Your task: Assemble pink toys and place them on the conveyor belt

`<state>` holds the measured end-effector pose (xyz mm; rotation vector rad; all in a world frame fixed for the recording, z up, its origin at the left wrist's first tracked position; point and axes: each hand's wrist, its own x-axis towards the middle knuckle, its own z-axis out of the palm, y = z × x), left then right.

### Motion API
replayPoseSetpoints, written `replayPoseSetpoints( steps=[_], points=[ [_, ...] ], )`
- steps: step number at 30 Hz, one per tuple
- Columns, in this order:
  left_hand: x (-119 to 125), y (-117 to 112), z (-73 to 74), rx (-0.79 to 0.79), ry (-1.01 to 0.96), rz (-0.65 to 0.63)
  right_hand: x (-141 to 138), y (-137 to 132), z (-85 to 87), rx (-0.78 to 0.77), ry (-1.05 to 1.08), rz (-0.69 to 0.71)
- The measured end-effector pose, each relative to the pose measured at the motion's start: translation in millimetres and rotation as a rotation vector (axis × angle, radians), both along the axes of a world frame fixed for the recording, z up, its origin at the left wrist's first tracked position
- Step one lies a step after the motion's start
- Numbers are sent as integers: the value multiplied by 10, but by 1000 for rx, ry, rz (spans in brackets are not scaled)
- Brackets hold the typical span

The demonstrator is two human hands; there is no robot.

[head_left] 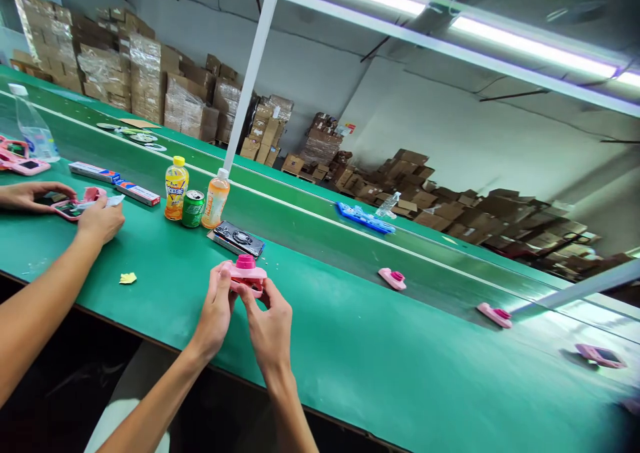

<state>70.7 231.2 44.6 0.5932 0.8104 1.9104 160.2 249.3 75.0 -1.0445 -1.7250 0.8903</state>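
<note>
Two hands of a co-worker, one (30, 196) spread and one (100, 221) pinching, work on a pink case (70, 208) at the left of the green workbench (145, 300). Rightward stand a yellow drink bottle (177, 190), a green can (193, 208) and an orange drink bottle (215, 200), with a black device (239, 238) just past them. Below it, my left hand (215, 313) and right hand (270, 326) have their fingers together, clamped from both sides on a pink plastic toy camera (246, 274), held between my fingertips with its magenta knob upward. Farther right lie a blue piece (365, 218) and pink pieces (393, 279).
</note>
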Motion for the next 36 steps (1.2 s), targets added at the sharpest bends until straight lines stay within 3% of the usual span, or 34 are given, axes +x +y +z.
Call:
replayPoseSetpoints(
  steps=[5, 13, 22, 28, 36],
  points=[
    [109, 32, -42, -43, 66, 112, 55, 34, -198, 134, 79, -91],
    [343, 71, -41, -45, -25, 194, 155, 48, -323, 427, -54, -176],
    [357, 81, -161, -83, -22, 171, 229, -40, -432, 503, -112, -265],
    [333, 87, -189, -92, -151, 103, 259, -83, -549, 254, 99, -290],
    [291, 107, -147, -118, -154, 5, 454, 33, -136, -304, 163, 92]
  ],
)
